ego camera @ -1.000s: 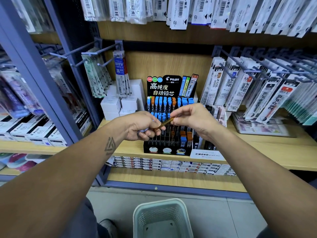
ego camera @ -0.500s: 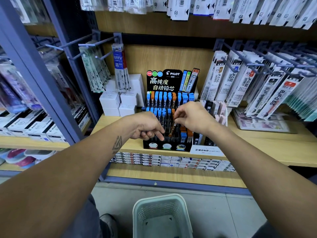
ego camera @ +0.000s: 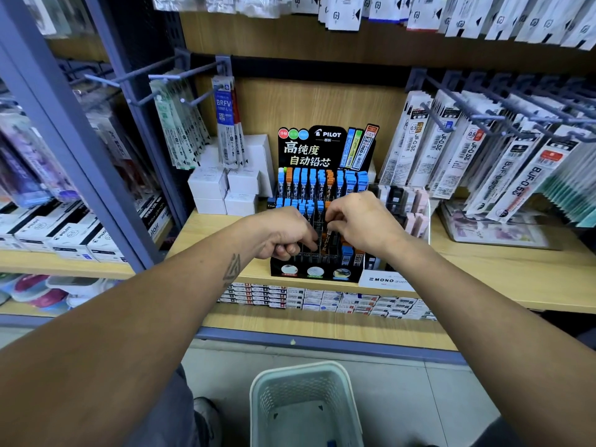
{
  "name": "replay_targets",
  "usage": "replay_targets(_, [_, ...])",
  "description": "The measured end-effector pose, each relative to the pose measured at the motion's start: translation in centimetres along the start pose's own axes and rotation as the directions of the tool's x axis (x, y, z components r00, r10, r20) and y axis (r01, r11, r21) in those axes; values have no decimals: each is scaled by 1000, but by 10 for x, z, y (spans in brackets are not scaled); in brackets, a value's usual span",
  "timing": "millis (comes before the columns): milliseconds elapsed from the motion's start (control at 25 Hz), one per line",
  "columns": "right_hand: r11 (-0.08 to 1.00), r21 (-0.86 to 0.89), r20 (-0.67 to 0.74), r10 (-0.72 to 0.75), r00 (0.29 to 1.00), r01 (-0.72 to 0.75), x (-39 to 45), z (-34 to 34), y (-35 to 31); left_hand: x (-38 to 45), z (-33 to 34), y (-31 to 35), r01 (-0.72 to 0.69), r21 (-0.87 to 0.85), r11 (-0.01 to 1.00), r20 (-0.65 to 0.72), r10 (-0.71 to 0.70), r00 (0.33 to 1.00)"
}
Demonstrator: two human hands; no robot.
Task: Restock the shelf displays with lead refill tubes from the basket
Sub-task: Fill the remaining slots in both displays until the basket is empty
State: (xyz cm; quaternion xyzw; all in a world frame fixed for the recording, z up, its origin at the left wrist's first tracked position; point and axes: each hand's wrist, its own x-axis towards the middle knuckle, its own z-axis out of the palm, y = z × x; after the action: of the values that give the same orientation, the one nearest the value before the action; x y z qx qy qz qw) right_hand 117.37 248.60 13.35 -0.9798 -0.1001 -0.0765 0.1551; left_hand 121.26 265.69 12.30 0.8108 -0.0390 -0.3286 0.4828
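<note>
A black plastic tiered display rack (ego camera: 317, 272), its slots filled with slim blue- and orange-capped lead refill tubes (ego camera: 304, 185), stands near the front edge of the wooden shelf (ego camera: 483, 275). The right hand (ego camera: 361, 222) pinches an orange tube (ego camera: 328, 235) in a narrow grip, now upright and sunk deeper into a middle slot than half a second ago. The left hand (ego camera: 283, 235) rests curled against the rack's front rows; what it holds cannot be told. A pale mesh plastic basket (ego camera: 258, 395) sits on the floor.

— Where's the tube?
— An orange-capped lead refill tube (ego camera: 323, 236) stands upright among the black Pilot display (ego camera: 325, 146) slots, seemingly half-seated.
— The basket?
— Pale green basket (ego camera: 258, 387), on the floor below.
</note>
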Motion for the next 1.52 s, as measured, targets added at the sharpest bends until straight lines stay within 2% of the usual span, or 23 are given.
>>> replay_targets(480, [977,-194,89,-72,993,88,-7,8,-8,1,3,1,-1,-7,1000,38,1,999])
replay_targets(680, [975,-218,108,-29,994,53,-6,8,-8,-5,2,3,14,-20,1000,40,-13,999])
replay_targets(760, [995,-97,48,4,999,0,-3,5,-7,-9,-1,7,17,-58,998,39,-15,999])
replay_targets(840, [975,216,-12,64,998,-60,-3,-1,-9,-15,-8,11,26,-202,979,73,-11,997])
replay_targets(880, [899,429,13,91,996,-88,-4,-5,-13,-19,-11,12,37,-288,957,127,0,992])
replay_targets(920, [776,620,69,94,993,-117,-7,-7,-18,-23,-14,14,50,-349,936,197,21,980])
replay_targets(1000, [549,819,150,76,986,-167,-11,-8,-24,-30,-15,16,57,-376,925,289,59,956])
replay_targets(1080, [414,885,205,61,977,-211,-13,-11,-24,-32,-14,16,42,-362,931,286,68,956])
replay_targets(1160, [334,911,255,7,967,-243,-15,-13,-26,-30,-12,15,25,-380,925,255,79,964])
replay_targets(1240, [355,909,234,4,972,-220,-16,-16,-27,-30,-11,17,8,-403,915,240,97,966])
replay_targets(1360, [442,869,141,205,969,-220,-14,-25,-12,-31,-8,24,-57,-383,922,135,117,984])
replay_targets(1440, [399,882,117,331,936,-251,-17,-37,7,-29,-4,31,-168,-360,918,8,183,983])
replay_targets(1520, [353,899,122,369,922,-260,-23,-47,27,-26,5,40,-282,-359,890,-77,273,959])
